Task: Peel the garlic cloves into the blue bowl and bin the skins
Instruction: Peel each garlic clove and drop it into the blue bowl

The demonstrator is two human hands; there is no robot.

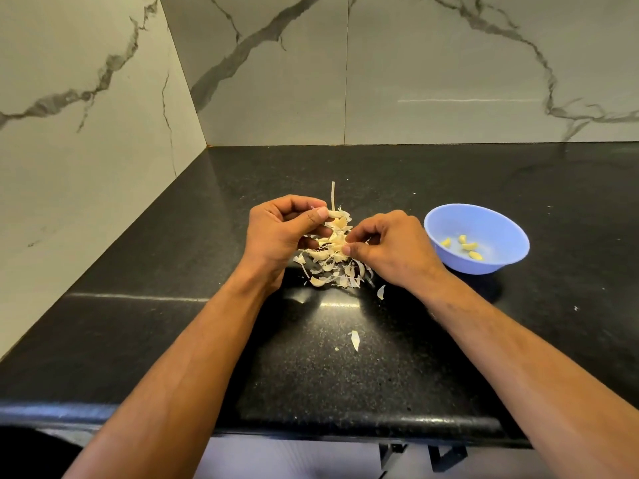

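Both hands work over the pile of pale papery garlic skins [332, 264] mid-tabletop [345, 375], black speckled stone. The left hand [280, 233] pinches a pale unpeeled garlic clove [334, 214]; the right hand [387, 248] has fingers [349, 250] clamped on skin in the pile. The round blue plastic bowl [484, 216], just right, holds five peeled yellow cloves [465, 246].
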